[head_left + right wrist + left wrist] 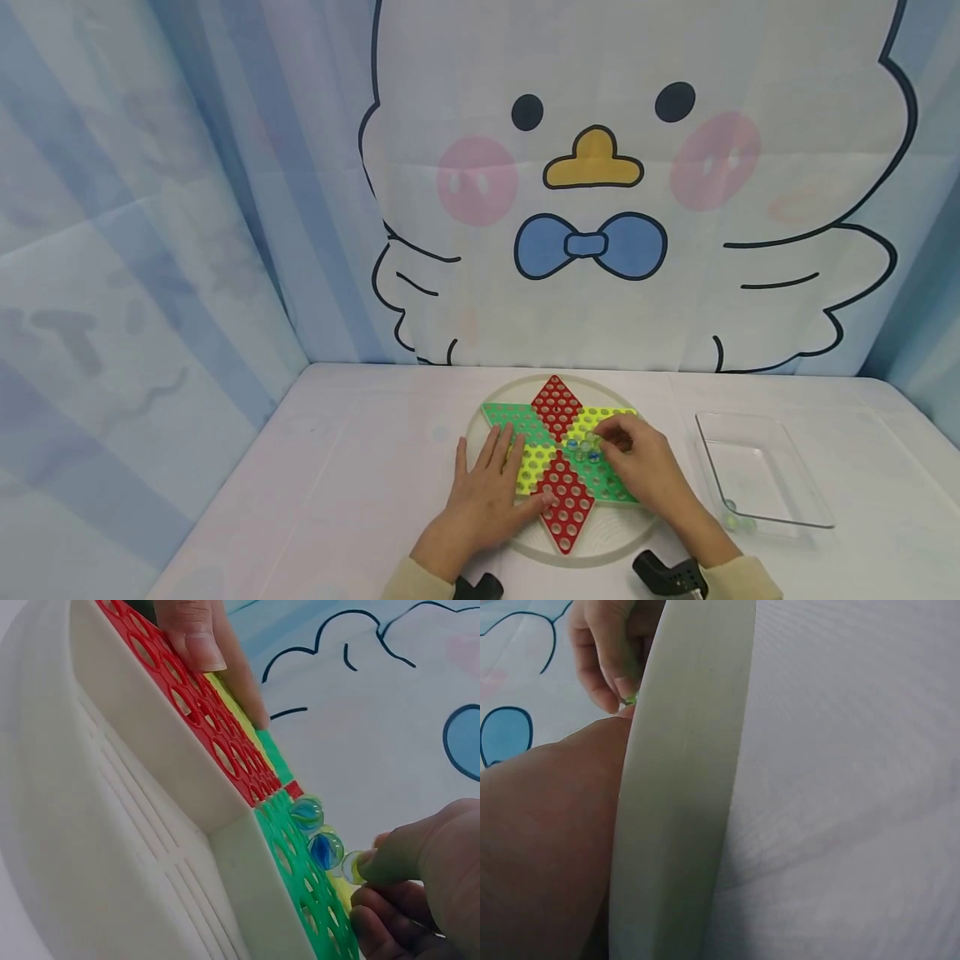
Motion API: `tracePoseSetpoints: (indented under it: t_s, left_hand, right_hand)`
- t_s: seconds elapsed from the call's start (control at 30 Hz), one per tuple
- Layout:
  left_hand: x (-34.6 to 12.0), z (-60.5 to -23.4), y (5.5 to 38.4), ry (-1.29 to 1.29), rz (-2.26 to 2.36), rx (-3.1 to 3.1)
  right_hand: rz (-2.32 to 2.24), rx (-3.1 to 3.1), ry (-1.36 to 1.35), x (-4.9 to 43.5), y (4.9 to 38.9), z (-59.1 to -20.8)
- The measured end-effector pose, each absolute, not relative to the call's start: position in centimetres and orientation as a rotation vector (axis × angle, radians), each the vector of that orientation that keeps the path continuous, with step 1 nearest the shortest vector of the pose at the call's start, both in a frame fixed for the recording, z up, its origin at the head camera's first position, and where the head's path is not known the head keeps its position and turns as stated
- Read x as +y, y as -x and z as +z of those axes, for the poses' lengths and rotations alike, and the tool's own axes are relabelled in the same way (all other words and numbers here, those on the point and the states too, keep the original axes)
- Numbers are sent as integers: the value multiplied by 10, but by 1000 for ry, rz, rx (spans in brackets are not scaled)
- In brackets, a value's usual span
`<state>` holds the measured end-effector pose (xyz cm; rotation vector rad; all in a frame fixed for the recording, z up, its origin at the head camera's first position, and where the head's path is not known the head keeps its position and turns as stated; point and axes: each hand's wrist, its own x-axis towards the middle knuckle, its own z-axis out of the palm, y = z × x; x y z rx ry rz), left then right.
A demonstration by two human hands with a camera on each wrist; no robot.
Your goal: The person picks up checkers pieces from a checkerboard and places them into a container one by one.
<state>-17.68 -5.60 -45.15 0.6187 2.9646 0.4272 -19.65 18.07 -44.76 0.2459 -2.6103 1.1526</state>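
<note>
A star-shaped Chinese checkers board [558,408] in red, yellow and green sits on a round off-white base [517,392]. My left hand [480,492] lies with spread fingers over the board's left side, its thumb on the red lower point. Over the right side, my right hand [651,462] pinches a clear yellow-green marble [352,866] between thumb and fingers, close above the holes. Beside it, in the right wrist view, a blue-swirled marble [325,850] and a blue-green marble [306,813] sit on the green part. The left wrist view shows mostly the base's rim [682,750].
To the right of the board stands a clear rectangular container [787,523] with a few marbles [732,521] at its near left corner. A white cloth covers the table [315,483]. Behind it hangs a curtain [450,317] printed with a cartoon bird.
</note>
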Motion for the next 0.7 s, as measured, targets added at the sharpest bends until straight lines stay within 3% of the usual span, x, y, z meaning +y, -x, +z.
tracePoseSetpoints:
  t_s: [0.7]
  left_hand:
    - [-56,-452,177,-614,413,2965]
  right_hand:
    - [1286,-2557,-107,188,193,-436]
